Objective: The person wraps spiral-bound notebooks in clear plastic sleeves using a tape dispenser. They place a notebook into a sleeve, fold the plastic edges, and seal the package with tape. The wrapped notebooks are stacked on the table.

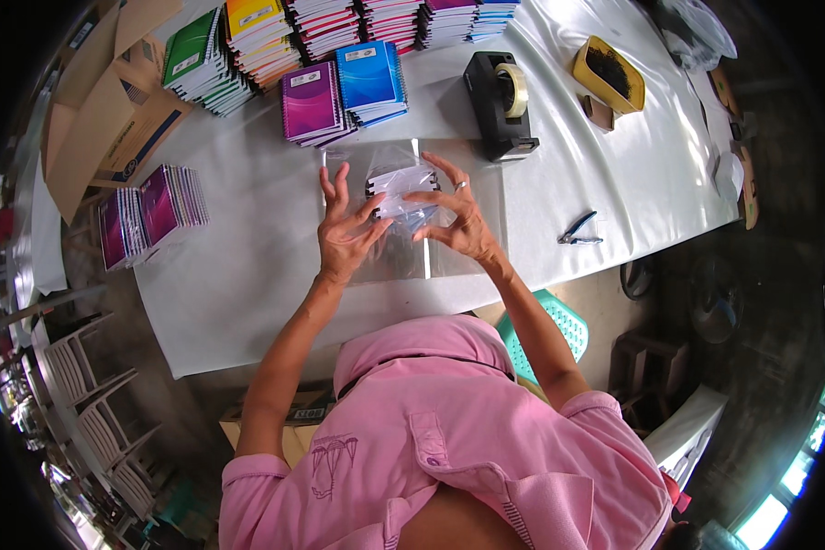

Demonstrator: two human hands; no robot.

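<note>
In front of me is a small stack of spiral notebooks (401,188), pale page edges and dark binding showing, inside clear plastic film (390,261). My left hand (343,236) holds the stack's left side, thumb and index finger against it and the other fingers spread upward. From the right, my right hand (465,218), with a ring on one finger, grips the other side through the film, one finger lying across the pages. A bluish cover shows at the near edge. Just beyond the film lie purple notebooks (310,103) and blue notebooks (369,81).
A black tape dispenser (497,110) stands right of the stacks. Farther right are a yellow tub (611,78) of dark bits and blue-handled cutters (577,229). Purple notebooks in bundles (156,215) lie at left, by an open cardboard box (124,124). Green notebooks (197,62) stand behind.
</note>
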